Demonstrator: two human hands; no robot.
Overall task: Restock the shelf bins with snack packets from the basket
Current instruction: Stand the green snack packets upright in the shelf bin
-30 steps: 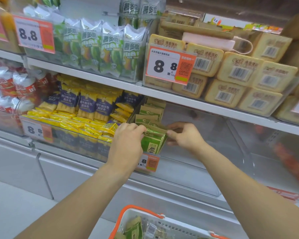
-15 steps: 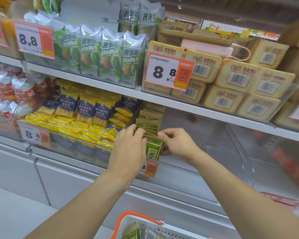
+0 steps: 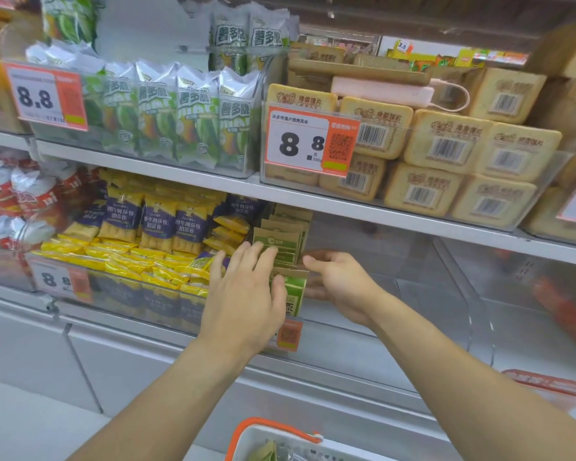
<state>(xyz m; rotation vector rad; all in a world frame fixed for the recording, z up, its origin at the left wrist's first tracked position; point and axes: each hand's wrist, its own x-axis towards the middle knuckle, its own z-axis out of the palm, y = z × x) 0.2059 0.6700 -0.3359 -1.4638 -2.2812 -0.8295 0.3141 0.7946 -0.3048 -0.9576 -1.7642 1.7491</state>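
Note:
A row of green-and-brown snack packets (image 3: 281,239) stands upright at the left end of a clear shelf bin (image 3: 453,304) on the lower shelf. My left hand (image 3: 246,294) lies over the front packet (image 3: 296,294), fingers straight and spread and touching the packet tops. My right hand (image 3: 341,282) is just to the right of that front packet, with relaxed fingers pointing left against its side. Neither hand grips anything. At the bottom edge, the white basket with an orange handle (image 3: 273,430) shows a few green packets inside.
Yellow-and-purple packets (image 3: 153,234) fill the bin to the left. The upper shelf carries green-and-white bags (image 3: 180,121) and tan boxed biscuits (image 3: 446,151) behind 8.8 price tags (image 3: 308,141). Red-and-white bags (image 3: 17,197) are at the far left.
Both hands pinched the front green packet earlier; now their fingers have straightened and let go, the left hand spreading over the packet tops. The packet stands in the bin.

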